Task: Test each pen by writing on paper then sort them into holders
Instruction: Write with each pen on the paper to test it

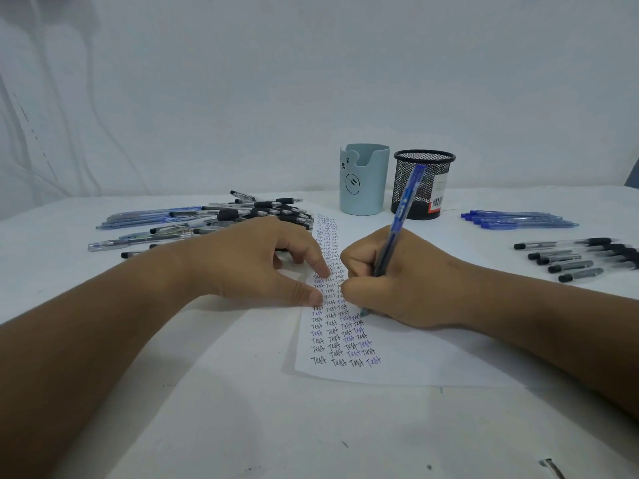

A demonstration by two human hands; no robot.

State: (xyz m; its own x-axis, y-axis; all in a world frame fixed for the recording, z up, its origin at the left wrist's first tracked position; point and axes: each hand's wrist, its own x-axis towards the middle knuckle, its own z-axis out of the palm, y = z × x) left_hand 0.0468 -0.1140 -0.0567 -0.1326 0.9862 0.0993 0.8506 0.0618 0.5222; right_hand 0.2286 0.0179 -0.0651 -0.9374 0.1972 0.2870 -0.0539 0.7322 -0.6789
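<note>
Beyond the left hand [256,261], and a little to its left, lies the untested pile of pens [207,223], mixed black and blue, loosely heaped. One risk starts here: the wrist is near this heap, and a careless sweep could roll pens onto the paper [397,357] or off the table [242,426].

The left hand itself is relaxed and spread, holding nothing; its thumb and forefinger press the left part of the sheet, on the columns of the word "Test". If this pressure lifts, the sheet may slide under the writing stroke and the test mark would smear or cross older words.

Just right of it, almost touching, the right hand [390,281] is curled tightly around the blue pen [397,223], tip down on the paper below the fist. The free room beside the last column is narrow there, so a new word may land on an old one, and a weak pen could be judged wrongly.

Beyond the right hand stand the light blue holder [363,181] and the black mesh holder [423,188], both apparently without pens. The upper end of the pen points toward the mesh one; a high lift could knock it.

To the right of the right hand lie the sorted blue pens [518,219] and the sorted black pens [574,257]; the forearm could disturb them and mix the colours.
</note>
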